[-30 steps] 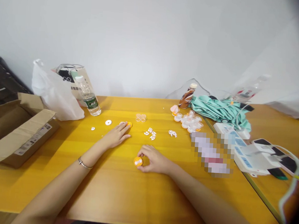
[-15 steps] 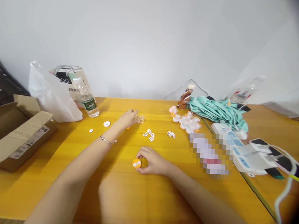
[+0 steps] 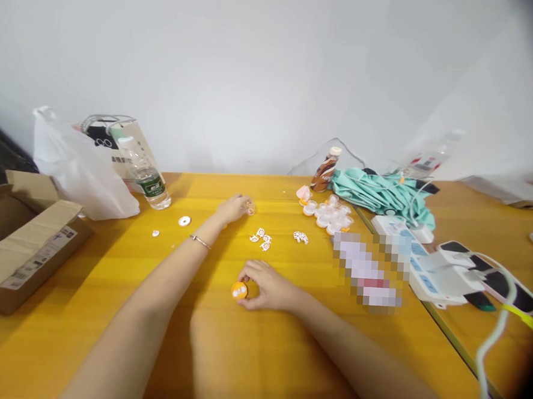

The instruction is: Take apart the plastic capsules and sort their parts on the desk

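Observation:
My right hand [image 3: 268, 287] pinches a small round orange piece [image 3: 239, 290] with white dots on its face, between thumb and fingers low over the table. Farther off, my left hand [image 3: 235, 209] has its fingers closed at a clear round plastic cover [image 3: 250, 209], which shows at the fingertips. Part of something orange peeks out beneath that hand, mostly hidden. Between the hands and a little to the right lie several white openwork wheel-like parts [image 3: 261, 238]. A second small group of white openwork parts [image 3: 300, 237] is farther right.
Several clear-topped orange pieces [image 3: 333, 213] cluster at the right, by a brown drink bottle [image 3: 326, 169] and a teal folded cloth [image 3: 366, 192]. A power strip [image 3: 425, 269] lies beyond. On the left are a white disc [image 3: 184, 221], a water bottle [image 3: 148, 177] and an open carton [image 3: 41, 258].
My left hand has closed in on the clear covers; fewer of them show beside its fingers now. My right hand still holds the orange piece. The whole view has shifted slightly.

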{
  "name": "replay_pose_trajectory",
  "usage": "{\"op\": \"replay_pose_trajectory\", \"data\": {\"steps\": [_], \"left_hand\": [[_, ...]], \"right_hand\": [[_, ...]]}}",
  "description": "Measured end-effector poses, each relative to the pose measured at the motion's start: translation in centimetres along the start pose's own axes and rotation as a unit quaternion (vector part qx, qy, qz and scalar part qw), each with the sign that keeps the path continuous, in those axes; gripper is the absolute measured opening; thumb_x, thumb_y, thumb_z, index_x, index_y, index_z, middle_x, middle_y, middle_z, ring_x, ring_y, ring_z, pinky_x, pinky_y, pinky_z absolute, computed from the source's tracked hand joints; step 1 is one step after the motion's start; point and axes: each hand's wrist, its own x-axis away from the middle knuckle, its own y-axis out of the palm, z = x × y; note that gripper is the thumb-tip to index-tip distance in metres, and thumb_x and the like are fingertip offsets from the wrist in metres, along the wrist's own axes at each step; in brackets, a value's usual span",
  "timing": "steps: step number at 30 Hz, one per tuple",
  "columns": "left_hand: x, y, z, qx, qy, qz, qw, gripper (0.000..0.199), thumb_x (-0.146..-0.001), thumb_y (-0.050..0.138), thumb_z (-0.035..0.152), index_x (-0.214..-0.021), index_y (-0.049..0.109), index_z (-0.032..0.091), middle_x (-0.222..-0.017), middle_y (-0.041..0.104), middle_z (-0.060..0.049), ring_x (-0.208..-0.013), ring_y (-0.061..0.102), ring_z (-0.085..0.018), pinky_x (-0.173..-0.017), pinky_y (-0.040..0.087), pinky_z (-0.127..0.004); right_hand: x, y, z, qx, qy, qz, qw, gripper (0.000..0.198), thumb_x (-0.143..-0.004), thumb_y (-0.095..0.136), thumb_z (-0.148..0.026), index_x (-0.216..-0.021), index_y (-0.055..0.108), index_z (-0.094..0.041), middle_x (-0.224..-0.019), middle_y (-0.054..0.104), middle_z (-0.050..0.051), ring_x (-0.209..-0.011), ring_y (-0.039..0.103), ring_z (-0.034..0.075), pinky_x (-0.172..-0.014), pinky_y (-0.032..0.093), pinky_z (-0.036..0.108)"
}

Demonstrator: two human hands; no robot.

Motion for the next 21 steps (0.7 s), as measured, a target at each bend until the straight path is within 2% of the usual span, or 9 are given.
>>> {"op": "replay_pose_trajectory", "data": {"steps": [10,13,15,17,19,21], "left_hand": [[-1.6,0.2,-0.3,-0.006,0.004,-0.014,1.000,0.027,-0.077,0.059,0.029,-0.104,0.058,0.021,-0.101,0.060,-0.008,-0.094,0.058,-0.020,-0.082,0.043,-0.029],[-1.0,-0.4,0.0,-0.006,-0.004,0.003,1.000,0.040,-0.076,0.062,0.031,-0.113,0.053,0.020,-0.110,0.057,-0.009,-0.099,0.057,-0.022,-0.085,0.043,-0.029],[0.0,-1.4,0.4,-0.008,-0.013,0.025,1.000,0.051,-0.076,0.061,0.036,-0.122,0.046,0.019,-0.122,0.050,-0.011,-0.103,0.055,-0.023,-0.086,0.042,-0.031],[1.6,-2.7,1.2,-0.006,-0.011,0.064,0.998,0.053,-0.079,0.058,0.039,-0.126,0.041,0.020,-0.128,0.044,-0.012,-0.100,0.056,-0.021,-0.086,0.042,-0.032],[4.1,-4.0,2.2,0.014,0.022,0.119,0.992,0.047,-0.083,0.053,0.040,-0.125,0.042,0.020,-0.123,0.047,-0.010,-0.089,0.059,-0.017,-0.084,0.044,-0.032],[7.3,-4.9,3.4,0.053,0.092,0.125,0.987,0.039,-0.086,0.049,0.037,-0.121,0.045,0.020,-0.113,0.052,-0.008,-0.082,0.058,-0.014,-0.082,0.044,-0.030]], "right_hand": [[0.0,0.1,0.1,0.002,-0.002,0.005,1.000,0.029,-0.065,0.068,-0.030,-0.087,0.052,-0.020,-0.087,0.056,0.002,-0.085,0.052,0.017,-0.078,0.039,0.029],[0.0,0.0,0.0,-0.002,-0.004,0.003,1.000,0.029,-0.065,0.068,-0.030,-0.087,0.052,-0.020,-0.087,0.056,0.002,-0.085,0.052,0.017,-0.078,0.039,0.030],[0.0,0.0,0.0,-0.003,-0.005,0.003,1.000,0.028,-0.065,0.068,-0.029,-0.086,0.052,-0.020,-0.087,0.056,0.002,-0.085,0.052,0.017,-0.078,0.039,0.030],[0.0,0.1,0.1,-0.005,-0.004,0.006,1.000,0.028,-0.065,0.068,-0.029,-0.086,0.052,-0.019,-0.086,0.055,0.002,-0.085,0.052,0.017,-0.078,0.039,0.030],[0.0,0.2,0.2,-0.007,-0.002,0.013,1.000,0.026,-0.066,0.067,-0.027,-0.085,0.052,-0.019,-0.085,0.055,0.002,-0.083,0.052,0.017,-0.077,0.040,0.029],[-0.1,0.3,0.4,-0.011,0.000,0.026,1.000,0.024,-0.066,0.066,-0.026,-0.085,0.052,-0.019,-0.083,0.054,0.002,-0.082,0.051,0.017,-0.075,0.040,0.029]]}}
